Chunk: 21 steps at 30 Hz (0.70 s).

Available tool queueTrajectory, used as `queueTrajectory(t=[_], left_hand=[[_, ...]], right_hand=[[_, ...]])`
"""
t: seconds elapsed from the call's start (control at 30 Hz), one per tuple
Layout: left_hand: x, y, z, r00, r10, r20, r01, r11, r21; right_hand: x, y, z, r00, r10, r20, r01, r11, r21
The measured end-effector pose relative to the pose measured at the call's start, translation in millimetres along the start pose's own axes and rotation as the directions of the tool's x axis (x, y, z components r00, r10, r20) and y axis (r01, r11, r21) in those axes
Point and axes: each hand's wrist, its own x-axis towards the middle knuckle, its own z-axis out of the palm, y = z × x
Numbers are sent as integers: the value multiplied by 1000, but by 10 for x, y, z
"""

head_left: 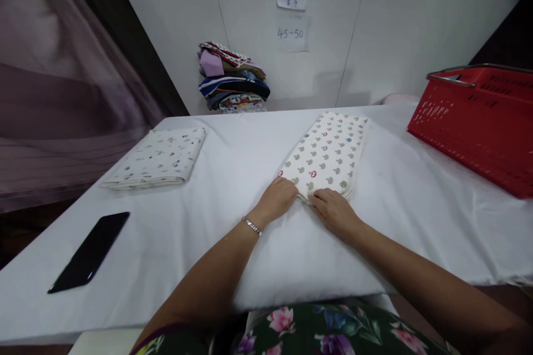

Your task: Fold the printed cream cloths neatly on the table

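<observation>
A folded white cloth (328,150) with a print of small grey, red, blue and green mushrooms lies flat in a long strip, pointing away from me. My left hand (280,195), with a silver bracelet at its wrist, pinches the near left corner. Close beside it, my right hand (333,209) has its fingers curled over the near edge, with the thumb hidden. The layers of the fold show a little between both hands. To the left rests another folded white cloth (166,155) with a scattered grey pattern, untouched.
A white tablecloth (233,177) covers the table. A black phone (91,252) lies at the front left. On the right stands a red basket (478,127) with a metal handle. Several folded fabrics form a pile (233,77) by the back wall, below paper notes (292,14).
</observation>
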Motion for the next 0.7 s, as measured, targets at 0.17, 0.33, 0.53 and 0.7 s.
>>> queueTrajectory(t=[0.17,0.33,0.53,0.7], left_hand=[[-18,30,15,1000,-28,-8,27,1000,-1],[-16,49,-5,1000,-12,15,12,1000,20],[-12,38,-4,999,-35,-13,35,998,57],[-17,40,1,999,-37,37,33,995,90]], right_hand=[[-78,41,25,1000,-27,-4,26,999,-26],[-106,83,16,999,-39,-28,40,999,22],[-136,136,45,991,-107,-81,109,994,14],[-166,152,49,986,-132,-100,136,990,33]])
